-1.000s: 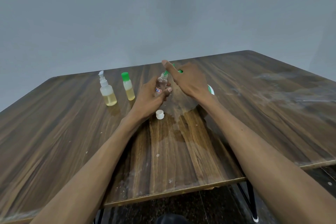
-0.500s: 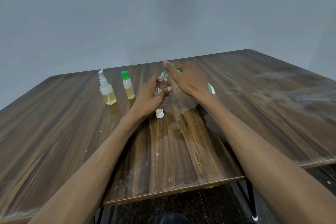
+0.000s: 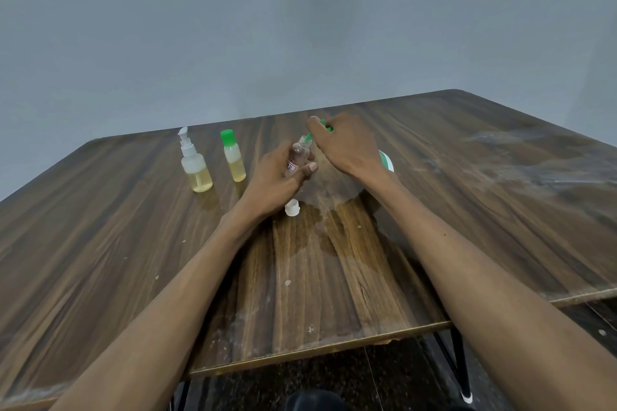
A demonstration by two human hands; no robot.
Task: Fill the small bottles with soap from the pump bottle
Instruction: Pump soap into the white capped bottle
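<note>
My left hand [image 3: 277, 177] holds a small clear bottle [image 3: 298, 157] with a red-edged label, tilted, its mouth uncovered. My right hand [image 3: 347, 145] rests on top of a green pump bottle [image 3: 386, 160], which is mostly hidden behind it; the green nozzle [image 3: 310, 135] points into the small bottle's mouth. A white cap [image 3: 292, 207] lies on the table just below my left hand. To the left stand a small white-pump bottle [image 3: 195, 167] and a green-capped small bottle [image 3: 233, 157], both holding yellowish liquid.
The wooden table [image 3: 467, 210] has a wet patch in front of my hands and pale smears at the right. Its front edge runs close to me, with black legs and a dark floor below. A grey wall stands behind.
My right hand's fingers have lowered onto the pump head. The small bottle stays at the nozzle and my left hand has hardly moved.
</note>
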